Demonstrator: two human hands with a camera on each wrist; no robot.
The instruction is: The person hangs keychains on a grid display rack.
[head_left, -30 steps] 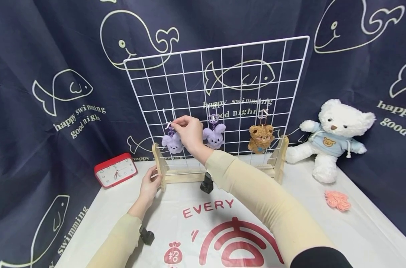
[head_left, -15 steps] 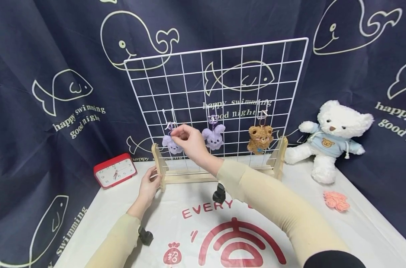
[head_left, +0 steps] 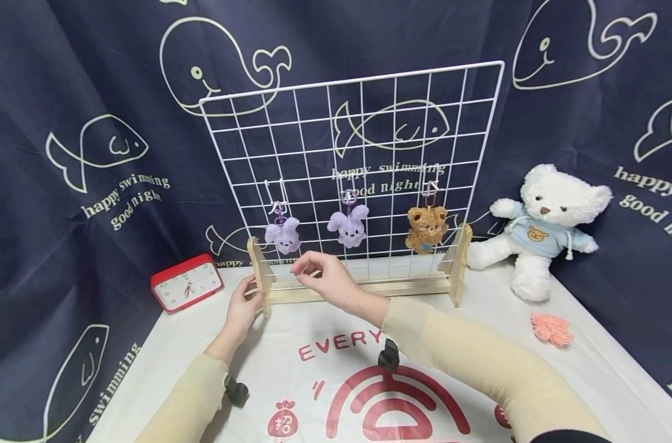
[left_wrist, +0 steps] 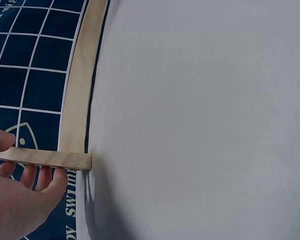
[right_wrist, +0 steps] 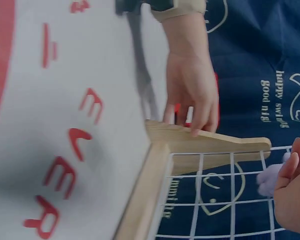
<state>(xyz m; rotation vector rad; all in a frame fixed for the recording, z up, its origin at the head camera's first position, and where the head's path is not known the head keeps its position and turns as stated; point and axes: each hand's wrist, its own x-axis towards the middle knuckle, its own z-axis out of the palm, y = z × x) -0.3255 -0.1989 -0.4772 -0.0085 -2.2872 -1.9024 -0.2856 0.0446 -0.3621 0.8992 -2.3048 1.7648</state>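
A white wire grid (head_left: 362, 80) stands upright in a wooden base. My left hand (head_left: 243, 309) grips the base's left wooden foot (left_wrist: 50, 158), thumb on one side and fingers on the other. Two purple bunny plush keychains (head_left: 283, 237) hang from white hooks at the grid's left and middle. On the right hook hangs a brown bear plush keychain (head_left: 426, 229). Below the left bunny, in front of the grid, my right hand (head_left: 333, 282) holds nothing, its fingers loosely bent. Part of a bunny shows beside that hand in the right wrist view.
A red alarm clock (head_left: 188, 284) stands left of the base. To the right sits a white teddy bear (head_left: 541, 231) in a blue hoodie, with a pink knotted item (head_left: 552, 330) in front of it. A dark printed curtain (head_left: 120, 55) backs the white table (head_left: 292, 381).
My right hand has let go at the left bunny's hook and drawn down and toward me. That bunny hangs by itself on its hook. The left hand stays on the foot.
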